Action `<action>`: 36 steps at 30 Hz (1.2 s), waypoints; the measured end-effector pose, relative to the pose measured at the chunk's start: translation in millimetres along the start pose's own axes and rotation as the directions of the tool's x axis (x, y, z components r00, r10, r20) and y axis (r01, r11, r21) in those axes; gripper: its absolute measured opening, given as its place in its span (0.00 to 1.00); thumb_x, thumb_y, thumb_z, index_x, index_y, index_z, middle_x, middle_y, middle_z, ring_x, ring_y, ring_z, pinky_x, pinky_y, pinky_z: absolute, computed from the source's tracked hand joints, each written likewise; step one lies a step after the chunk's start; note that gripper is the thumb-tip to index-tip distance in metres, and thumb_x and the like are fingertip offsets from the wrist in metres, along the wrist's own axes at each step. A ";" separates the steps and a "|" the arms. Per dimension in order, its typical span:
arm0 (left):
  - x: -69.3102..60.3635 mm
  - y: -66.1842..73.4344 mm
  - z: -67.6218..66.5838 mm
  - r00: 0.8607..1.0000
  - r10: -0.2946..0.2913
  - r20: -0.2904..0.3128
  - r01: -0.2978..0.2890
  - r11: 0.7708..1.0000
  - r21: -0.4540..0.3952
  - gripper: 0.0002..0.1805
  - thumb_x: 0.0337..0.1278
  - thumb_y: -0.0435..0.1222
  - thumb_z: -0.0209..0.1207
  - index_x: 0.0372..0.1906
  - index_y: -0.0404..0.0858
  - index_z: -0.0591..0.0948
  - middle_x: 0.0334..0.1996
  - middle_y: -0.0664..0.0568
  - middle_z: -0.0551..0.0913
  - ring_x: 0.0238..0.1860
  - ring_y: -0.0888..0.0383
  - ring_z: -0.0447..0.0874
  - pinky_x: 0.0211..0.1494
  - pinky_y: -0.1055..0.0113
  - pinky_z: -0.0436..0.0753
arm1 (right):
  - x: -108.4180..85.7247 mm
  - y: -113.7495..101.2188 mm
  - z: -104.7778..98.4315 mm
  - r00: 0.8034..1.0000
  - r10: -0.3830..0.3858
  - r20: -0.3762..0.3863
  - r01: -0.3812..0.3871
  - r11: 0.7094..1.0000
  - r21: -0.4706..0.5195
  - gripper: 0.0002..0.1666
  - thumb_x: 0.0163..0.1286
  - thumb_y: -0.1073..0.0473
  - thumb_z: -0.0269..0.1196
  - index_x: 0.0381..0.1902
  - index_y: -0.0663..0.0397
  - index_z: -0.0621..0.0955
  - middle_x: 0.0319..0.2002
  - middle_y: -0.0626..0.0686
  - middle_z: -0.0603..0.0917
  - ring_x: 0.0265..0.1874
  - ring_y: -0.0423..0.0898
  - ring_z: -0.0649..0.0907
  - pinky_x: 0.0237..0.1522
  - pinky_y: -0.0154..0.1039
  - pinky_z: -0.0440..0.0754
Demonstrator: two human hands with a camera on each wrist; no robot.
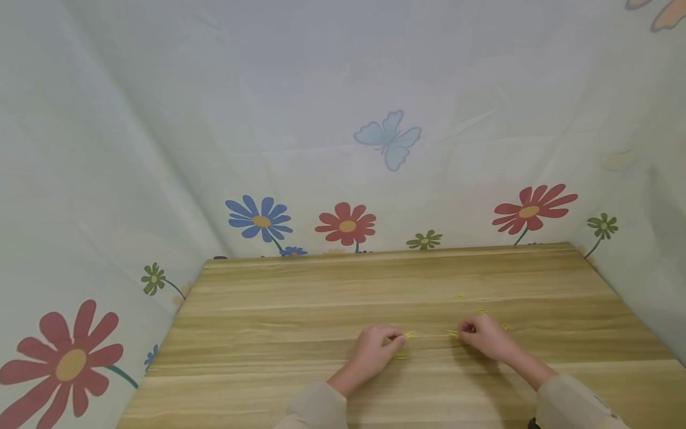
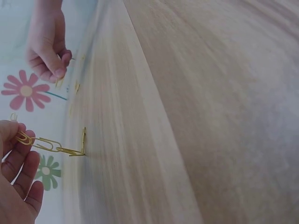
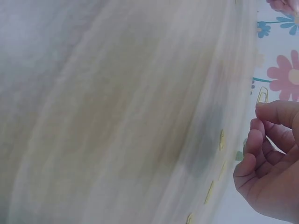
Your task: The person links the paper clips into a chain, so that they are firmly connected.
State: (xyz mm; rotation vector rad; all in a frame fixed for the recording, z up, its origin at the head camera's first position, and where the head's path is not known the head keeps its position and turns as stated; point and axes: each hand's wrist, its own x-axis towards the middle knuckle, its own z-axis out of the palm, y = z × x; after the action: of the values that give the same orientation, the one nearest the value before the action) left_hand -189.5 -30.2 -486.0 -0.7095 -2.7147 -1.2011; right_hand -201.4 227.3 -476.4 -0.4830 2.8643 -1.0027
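My left hand (image 1: 372,351) pinches one end of a chain of linked yellow paper clips (image 2: 49,144); the chain hangs from the thumb and finger, its lower end on the table. Between the thumb and forefinger of my right hand (image 1: 486,338) is a single yellow paper clip (image 3: 263,94), its looped end sticking out. The hands face each other a short way apart above the table, and the two held pieces do not touch.
Several loose yellow paper clips (image 3: 209,192) lie on the wood-grain table (image 1: 300,292) around and beyond my right hand. A pale cloth (image 1: 300,107) with printed flowers and butterflies surrounds the table's back and sides.
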 end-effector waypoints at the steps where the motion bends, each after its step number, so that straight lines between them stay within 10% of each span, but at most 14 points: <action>1: 0.2 0.1 0.2 1.000 0.002 -0.002 -0.002 1.000 0.002 0.11 0.55 0.43 0.55 0.34 0.41 0.83 0.34 0.55 0.84 0.39 0.62 0.81 0.43 0.71 0.76 | 0.6 -1.3 0.0 1.000 0.005 -0.003 -0.005 1.000 -0.007 0.03 0.58 0.64 0.58 0.27 0.58 0.79 0.22 0.46 0.77 0.20 0.35 0.69 0.21 0.29 0.69; 36: 4.6 10.6 5.5 1.000 0.019 0.025 -0.021 0.996 0.090 0.11 0.55 0.45 0.54 0.34 0.45 0.83 0.36 0.58 0.84 0.39 0.64 0.79 0.43 0.72 0.75 | 15.3 -51.0 5.3 0.988 -0.148 0.045 0.147 0.989 0.018 0.04 0.56 0.63 0.60 0.24 0.57 0.80 0.21 0.45 0.78 0.19 0.31 0.70 0.20 0.28 0.69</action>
State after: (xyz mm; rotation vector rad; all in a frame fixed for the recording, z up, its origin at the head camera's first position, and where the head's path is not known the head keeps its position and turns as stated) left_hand -188.3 -18.3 -481.3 -0.7423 -2.7542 -1.0655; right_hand -201.2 181.6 -448.4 -0.7168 2.8130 -1.0179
